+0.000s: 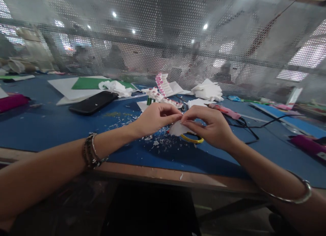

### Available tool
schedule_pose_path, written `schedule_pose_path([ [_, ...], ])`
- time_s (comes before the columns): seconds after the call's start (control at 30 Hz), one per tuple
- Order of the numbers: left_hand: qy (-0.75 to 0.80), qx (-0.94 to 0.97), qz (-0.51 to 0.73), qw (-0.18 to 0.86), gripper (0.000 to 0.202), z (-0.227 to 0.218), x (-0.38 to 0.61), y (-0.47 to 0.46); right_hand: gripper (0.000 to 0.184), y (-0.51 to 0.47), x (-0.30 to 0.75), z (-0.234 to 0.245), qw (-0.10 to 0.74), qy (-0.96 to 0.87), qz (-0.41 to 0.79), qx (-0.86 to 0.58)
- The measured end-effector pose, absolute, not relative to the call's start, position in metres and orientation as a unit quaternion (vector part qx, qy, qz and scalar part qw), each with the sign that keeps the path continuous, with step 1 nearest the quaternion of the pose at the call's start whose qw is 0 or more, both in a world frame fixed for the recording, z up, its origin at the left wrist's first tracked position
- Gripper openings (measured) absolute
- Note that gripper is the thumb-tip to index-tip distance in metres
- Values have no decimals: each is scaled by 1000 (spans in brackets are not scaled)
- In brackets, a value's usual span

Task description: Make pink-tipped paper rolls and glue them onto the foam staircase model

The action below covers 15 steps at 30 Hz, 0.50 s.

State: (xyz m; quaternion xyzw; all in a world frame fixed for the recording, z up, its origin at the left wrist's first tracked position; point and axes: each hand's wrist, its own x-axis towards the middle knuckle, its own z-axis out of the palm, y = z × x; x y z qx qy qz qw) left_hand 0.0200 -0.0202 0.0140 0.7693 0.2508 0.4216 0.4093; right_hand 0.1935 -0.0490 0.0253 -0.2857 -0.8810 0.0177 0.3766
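A small piece of thin white paper (pixel 178 128) is pinched between both hands, just above the blue table. My left hand (pixel 155 118) closes thumb and fingers on its upper left edge. My right hand (pixel 207 123) pinches the same paper from the right. Under the right hand lies a yellow ring-shaped handle (pixel 192 139), partly hidden; it looks like part of a pair of scissors. White paper scraps (pixel 156 143) are scattered around and below the hands. Right behind the hands lie white paper pieces with red spots (pixel 155 93).
A black phone (pixel 93 102) lies left, before white and green sheets (pixel 88 83). Crumpled white paper (pixel 118 88) and a white paper stack (pixel 208 89) stand at the back. A pink corded tool (pixel 225 111) trails its black cable rightward. Perforated mesh (pixel 152 35) rises behind the table.
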Motion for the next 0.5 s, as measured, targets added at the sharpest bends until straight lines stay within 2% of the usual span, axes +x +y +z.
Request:
schedule_pose_path([
  [0.13, 255, 787, 417, 378, 11, 13, 19, -20, 6, -52, 191, 26, 380, -867, 6, -323],
  [0.27, 253, 799, 423, 345, 12, 14, 19, -21, 10, -52, 191, 23, 408, -837, 49, -362],
  [0.5, 237, 804, 422, 345, 15, 11, 18, -20, 12, -49, 193, 19, 429, -821, 100, -363],
])
